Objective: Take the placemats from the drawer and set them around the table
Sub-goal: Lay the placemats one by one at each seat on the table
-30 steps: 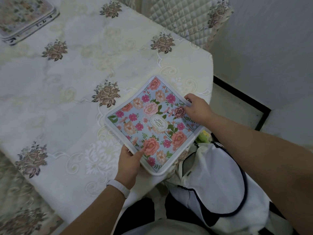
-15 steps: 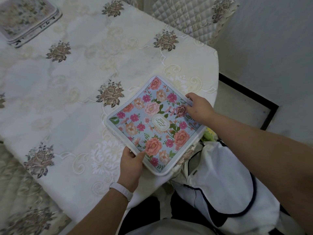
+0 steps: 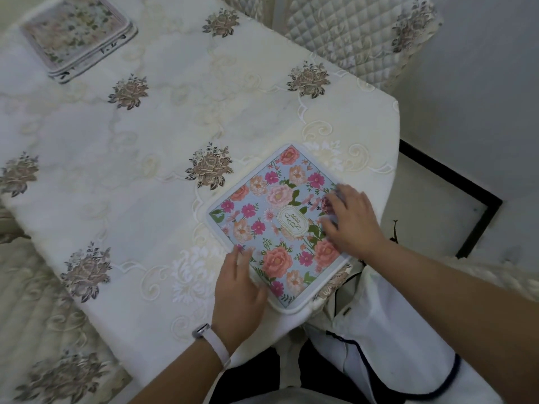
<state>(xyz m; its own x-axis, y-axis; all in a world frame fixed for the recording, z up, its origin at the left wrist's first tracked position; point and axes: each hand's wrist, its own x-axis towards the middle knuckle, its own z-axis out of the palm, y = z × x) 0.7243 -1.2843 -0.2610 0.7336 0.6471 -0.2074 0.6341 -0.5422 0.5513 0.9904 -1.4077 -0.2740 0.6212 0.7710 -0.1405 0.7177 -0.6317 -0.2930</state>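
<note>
A square floral placemat [image 3: 274, 223], light blue with pink and peach flowers and a white border, lies flat near the table's right corner, one corner at the front edge. My left hand [image 3: 237, 287] rests flat on its lower-left edge, fingers loosely apart. Over the mat's right side, my right hand [image 3: 353, 220] lies with fingers spread, blurred by motion. Neither hand grips the mat. A stack of similar placemats [image 3: 77, 36] sits at the table's far left.
The table [image 3: 145, 135] wears a cream cloth embroidered with brown roses. A quilted chair cover [image 3: 350, 33] stands behind the far right corner. White fabric with dark trim [image 3: 393, 330] hangs below the table's front corner. Floor and wall lie to the right.
Both hands let go of the mat's edges and now lie flat on top of it. The mat has settled onto the cloth, and the view has shifted slightly.
</note>
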